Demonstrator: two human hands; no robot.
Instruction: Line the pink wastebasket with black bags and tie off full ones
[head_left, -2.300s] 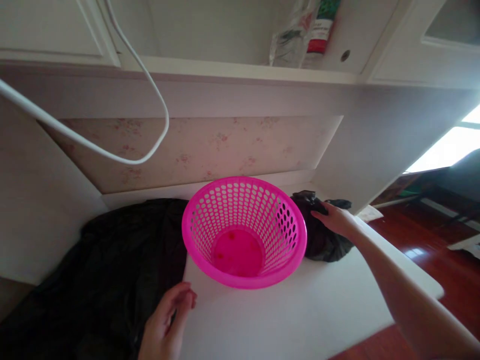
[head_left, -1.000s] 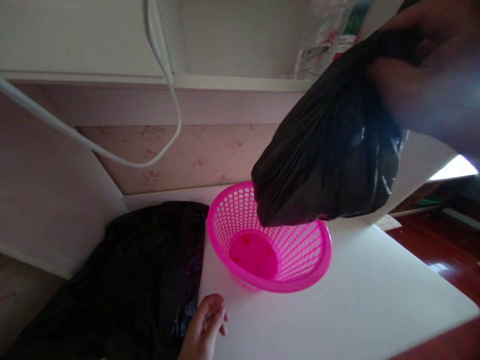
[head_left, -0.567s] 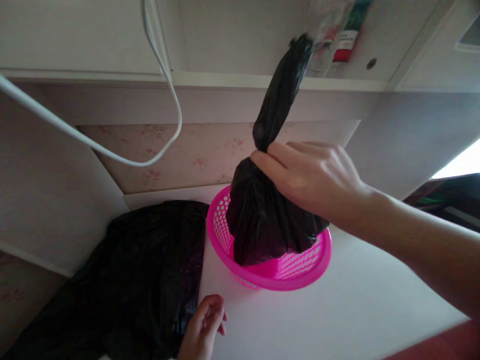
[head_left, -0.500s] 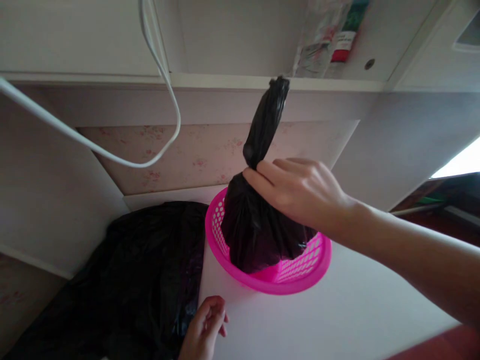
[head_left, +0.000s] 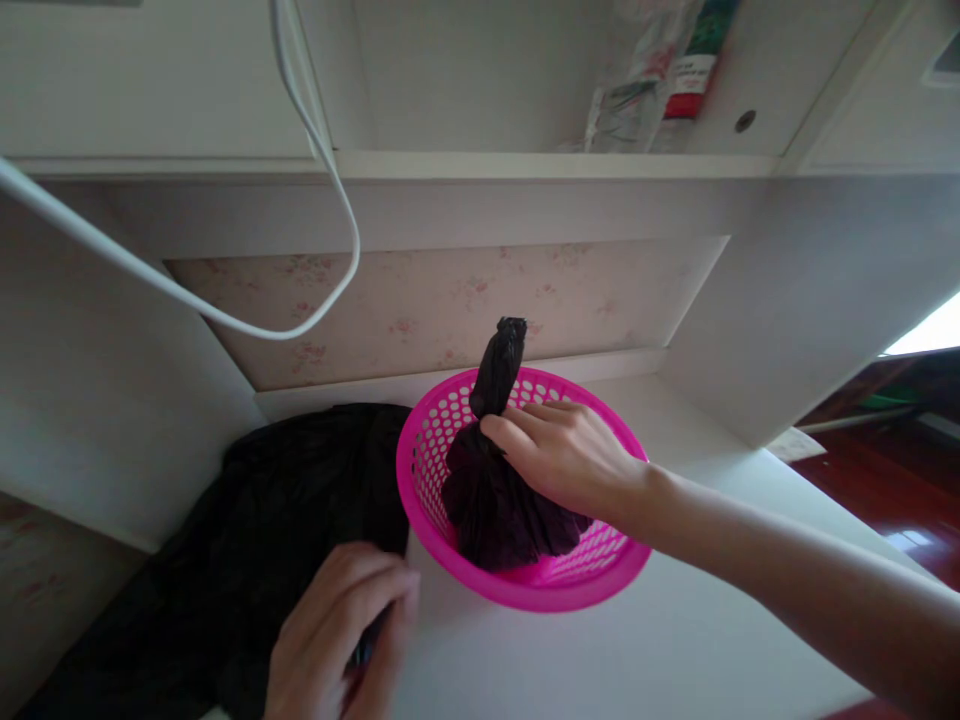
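My right hand (head_left: 559,455) is closed around the gathered neck of a black plastic bag (head_left: 506,510). The bag's full lower part sits down inside a pink plastic basket (head_left: 525,597), while its twisted top stands up above my thumb. My left hand (head_left: 341,630) is loosely curled and slightly blurred, with a gap between thumb and fingers. It is in front of a large dark plastic sheet or bag (head_left: 247,540) left of the basket; whether it touches that plastic I cannot tell.
The basket stands on a white surface (head_left: 487,660) against a floral-papered wall (head_left: 420,320). A white cable (head_left: 277,330) hangs in a loop at the upper left. Above is a white shelf (head_left: 525,165) with a clear plastic package (head_left: 626,115) and a green-and-red container (head_left: 690,85).
My right hand has lowered the black bag deeper into the pink basket. My left hand has moved up and left, over the dark plastic.
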